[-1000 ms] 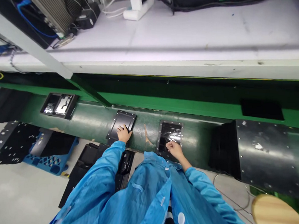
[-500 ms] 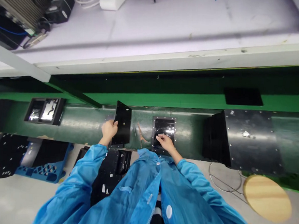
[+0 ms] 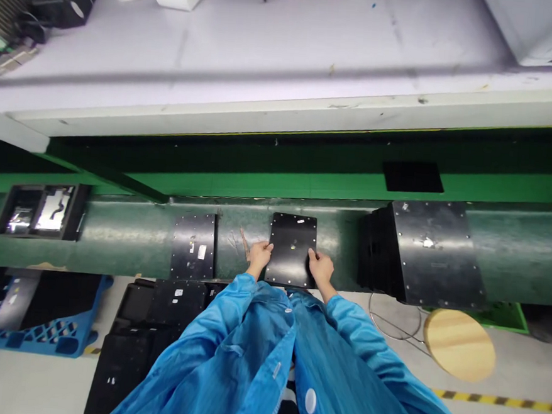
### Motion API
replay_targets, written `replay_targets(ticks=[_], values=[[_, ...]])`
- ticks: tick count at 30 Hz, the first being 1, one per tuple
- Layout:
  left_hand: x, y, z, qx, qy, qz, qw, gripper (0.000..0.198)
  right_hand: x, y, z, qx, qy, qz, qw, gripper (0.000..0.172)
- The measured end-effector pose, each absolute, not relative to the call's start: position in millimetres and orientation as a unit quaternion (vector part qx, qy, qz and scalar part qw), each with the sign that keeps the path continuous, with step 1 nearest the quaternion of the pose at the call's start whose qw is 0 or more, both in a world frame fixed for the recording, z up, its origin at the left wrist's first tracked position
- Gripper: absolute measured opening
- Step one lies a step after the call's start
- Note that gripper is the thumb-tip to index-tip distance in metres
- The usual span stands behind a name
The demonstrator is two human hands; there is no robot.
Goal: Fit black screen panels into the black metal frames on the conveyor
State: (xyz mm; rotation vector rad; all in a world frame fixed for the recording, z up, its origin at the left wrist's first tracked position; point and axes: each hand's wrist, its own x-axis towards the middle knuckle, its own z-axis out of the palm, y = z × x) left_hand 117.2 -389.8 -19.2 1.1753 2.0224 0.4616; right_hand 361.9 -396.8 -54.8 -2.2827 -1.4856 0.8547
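Observation:
A black panel (image 3: pixel 292 248) with small studs along its edges lies on the green bench in front of me. My left hand (image 3: pixel 260 255) grips its left edge, and my right hand (image 3: pixel 320 267) holds the right edge, fingers curled. What lies beneath the panel is hidden. To the left, another black panel (image 3: pixel 194 246) with white labels rests on the bench. Between it and my left hand are a thin brown strip (image 3: pixel 244 242) and some fine sticks.
A stack of black boxes or panels (image 3: pixel 436 253) stands to the right, and an open two-part frame (image 3: pixel 39 210) to the far left. The white shelf edge (image 3: pixel 282 120) runs across above. A round wooden stool (image 3: pixel 459 344) is at lower right.
The panel that stood upright in my left hand now lies flat over the spot where the framed piece was. My right hand has moved to its right edge. The view has shifted right.

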Motion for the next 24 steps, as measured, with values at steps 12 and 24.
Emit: replay_targets(ticks=[12,24], values=[[123.1,-378.2,-45.6,0.438,0.81,0.144,0.361,0.023,351.7,-361.8,-59.5,-0.798,-0.505,0.305,0.124,0.043],[115.3,-381.9,-24.9,0.461,0.819,0.056,0.337,0.022,358.6,-371.4,-62.8,-0.805,-0.506,0.294,0.098,0.044]])
